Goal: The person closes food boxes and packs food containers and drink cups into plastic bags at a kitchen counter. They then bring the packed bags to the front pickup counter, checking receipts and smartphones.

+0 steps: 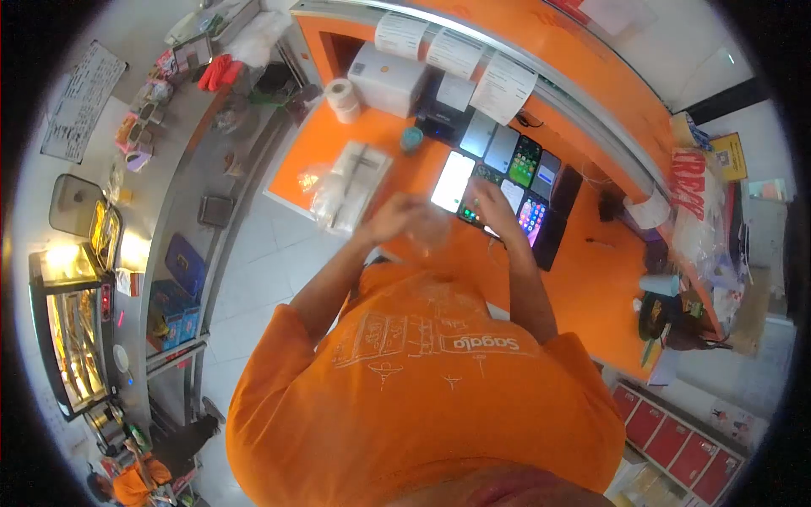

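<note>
My left hand (399,217) is blurred, held over the orange counter's near edge. A pale, translucent smear (431,232) lies beside its fingers, and I cannot make out what it is. My right hand (490,205) is over the rows of phones, its fingers bent down towards them and partly hidden. Left of it lies a phone with a bright white screen (454,182). Beyond the hand are a phone with a green lit screen (525,161) and one with a grey-blue screen (502,149). A phone showing colourful icons (531,221) lies to its right.
On the orange counter (583,291) stand a white box (386,80), paper rolls (342,100), a dark printer (441,106) and a teal round container (411,139). A plastic-wrapped white box (359,182) lies left. A blue cup (659,285) stands right. Another person (144,482) is far lower left.
</note>
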